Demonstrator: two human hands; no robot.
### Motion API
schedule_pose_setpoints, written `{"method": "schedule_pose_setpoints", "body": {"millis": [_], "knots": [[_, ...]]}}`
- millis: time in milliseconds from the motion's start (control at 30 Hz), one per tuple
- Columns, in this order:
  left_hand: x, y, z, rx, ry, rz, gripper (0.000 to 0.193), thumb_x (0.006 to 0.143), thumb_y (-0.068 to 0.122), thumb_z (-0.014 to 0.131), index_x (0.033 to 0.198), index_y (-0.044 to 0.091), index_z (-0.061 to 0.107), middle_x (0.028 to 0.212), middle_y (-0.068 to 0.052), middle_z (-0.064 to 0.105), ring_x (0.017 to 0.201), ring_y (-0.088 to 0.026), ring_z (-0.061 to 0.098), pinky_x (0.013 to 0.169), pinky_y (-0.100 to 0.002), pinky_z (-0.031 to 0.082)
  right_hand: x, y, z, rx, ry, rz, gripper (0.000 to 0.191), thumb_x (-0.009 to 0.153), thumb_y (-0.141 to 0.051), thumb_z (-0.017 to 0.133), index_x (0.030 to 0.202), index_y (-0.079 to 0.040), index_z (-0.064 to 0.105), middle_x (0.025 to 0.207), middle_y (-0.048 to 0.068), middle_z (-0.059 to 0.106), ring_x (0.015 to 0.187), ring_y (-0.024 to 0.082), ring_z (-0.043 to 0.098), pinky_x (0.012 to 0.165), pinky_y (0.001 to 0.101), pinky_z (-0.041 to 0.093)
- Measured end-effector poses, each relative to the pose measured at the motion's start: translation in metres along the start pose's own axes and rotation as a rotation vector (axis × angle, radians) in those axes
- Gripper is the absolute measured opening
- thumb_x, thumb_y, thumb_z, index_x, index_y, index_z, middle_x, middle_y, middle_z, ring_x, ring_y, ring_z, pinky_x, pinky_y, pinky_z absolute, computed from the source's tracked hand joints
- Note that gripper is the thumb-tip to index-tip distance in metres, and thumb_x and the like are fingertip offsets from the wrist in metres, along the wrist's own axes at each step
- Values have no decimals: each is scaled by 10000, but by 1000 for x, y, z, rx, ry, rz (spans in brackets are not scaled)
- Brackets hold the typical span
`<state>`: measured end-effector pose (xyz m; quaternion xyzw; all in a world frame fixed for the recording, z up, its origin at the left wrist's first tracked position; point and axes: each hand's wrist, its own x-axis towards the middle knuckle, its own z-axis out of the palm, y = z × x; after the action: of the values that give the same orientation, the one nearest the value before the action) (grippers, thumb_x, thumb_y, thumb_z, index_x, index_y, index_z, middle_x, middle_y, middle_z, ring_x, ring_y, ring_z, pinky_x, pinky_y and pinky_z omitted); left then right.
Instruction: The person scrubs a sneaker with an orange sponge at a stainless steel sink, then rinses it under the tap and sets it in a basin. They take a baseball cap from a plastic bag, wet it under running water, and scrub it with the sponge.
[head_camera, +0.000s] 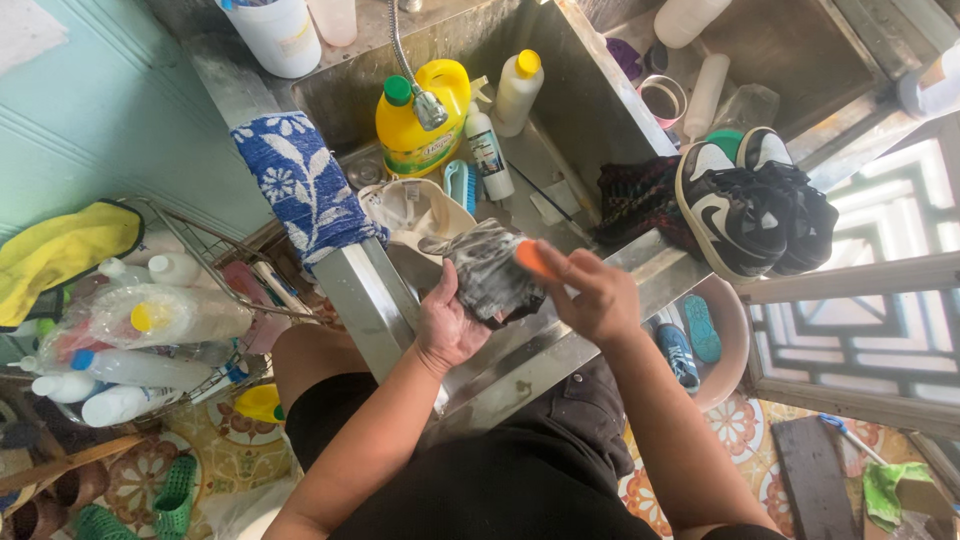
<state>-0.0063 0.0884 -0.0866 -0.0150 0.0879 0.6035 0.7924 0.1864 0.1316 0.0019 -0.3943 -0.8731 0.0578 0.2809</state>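
My left hand (447, 325) grips a wet dark cloth-like item (492, 270), black and grey, over the steel sink (590, 110). An orange-handled brush (536, 259) is in my right hand (596, 294), pressed on the item's right side. A beige cap (415, 212) lies in the sink just behind. A blue scrub brush (460, 183) rests beside the cap.
A yellow detergent jug (420, 115), white bottles (505, 100) and a tap head (430, 108) stand in the sink. Black-and-white sneakers (750, 205) sit on the right rim, a blue patterned towel (300, 185) on the left. A wire rack of bottles (150, 330) stands left.
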Motion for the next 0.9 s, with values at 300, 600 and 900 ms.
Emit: {"method": "schedule_pose_setpoints", "body": {"millis": [300, 600, 900], "knots": [[-2, 0, -7, -8, -80, -4, 612, 1082, 491, 440, 1489, 36, 478, 1455, -161, 584, 1355, -321, 569, 1164, -494, 449, -3, 8, -2, -2, -59, -36, 563, 830, -163, 815, 1359, -304, 681, 757, -1, 606, 575, 212, 616, 503, 366, 490], [0, -1, -5, -15, -97, 6, 630, 1074, 495, 459, 1495, 27, 485, 1445, -153, 609, 1329, -331, 583, 1107, -481, 467, -7, 10, -6, 69, -107, -57, 563, 817, -211, 809, 1351, -323, 669, 779, -2, 612, 597, 210, 626, 518, 370, 495], [5, -1, -31, -9, -408, -109, 824, 1199, 628, 432, 1490, -138, 511, 1364, -282, 651, 1278, -383, 614, 1141, -444, 429, -4, -7, 9, 128, -125, -160, 562, 825, -191, 793, 1363, -291, 664, 744, -26, 593, 561, 171, 596, 456, 349, 453]]}}
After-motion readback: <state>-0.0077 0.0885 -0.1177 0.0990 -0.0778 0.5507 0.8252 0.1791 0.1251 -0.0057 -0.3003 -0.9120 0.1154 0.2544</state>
